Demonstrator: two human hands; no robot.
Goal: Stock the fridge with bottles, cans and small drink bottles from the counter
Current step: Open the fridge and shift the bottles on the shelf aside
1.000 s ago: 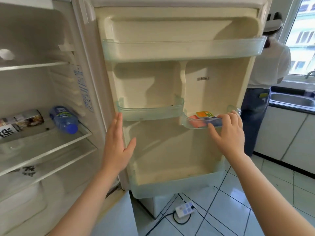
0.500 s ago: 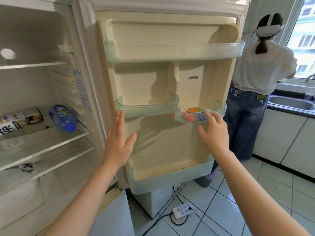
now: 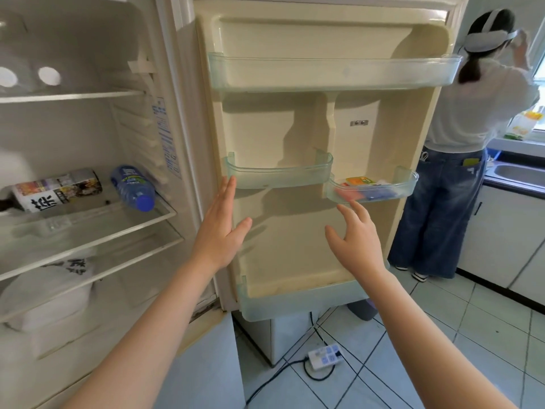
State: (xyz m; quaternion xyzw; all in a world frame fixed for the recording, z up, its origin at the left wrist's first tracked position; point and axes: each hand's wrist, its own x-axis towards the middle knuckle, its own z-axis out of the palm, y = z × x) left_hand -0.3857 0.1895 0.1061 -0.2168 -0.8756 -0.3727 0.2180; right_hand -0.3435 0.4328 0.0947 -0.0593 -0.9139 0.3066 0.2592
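Note:
The fridge stands open, its cream door (image 3: 295, 237) swung wide in front of me. A blue-capped water bottle (image 3: 132, 187) lies on its side on the glass shelf (image 3: 88, 228), next to a lying tea bottle (image 3: 56, 191) with a printed label. My left hand (image 3: 219, 228) is raised flat before the door's hinge side, fingers apart, holding nothing. My right hand (image 3: 356, 240) hovers open just below the small right door bin (image 3: 374, 188), which holds small colourful packets. The top door bin (image 3: 333, 72) and the left middle door bin (image 3: 278, 172) look empty.
Another person (image 3: 472, 137) in a white top and jeans stands at the sink counter (image 3: 516, 175) right of the door. A power strip (image 3: 324, 357) with its cable lies on the tiled floor under the door. A white bag (image 3: 50, 284) fills the lower shelf.
The door has swung further open. My right hand has come off the small right bin and dropped below it. My left hand has stayed near the hinge side.

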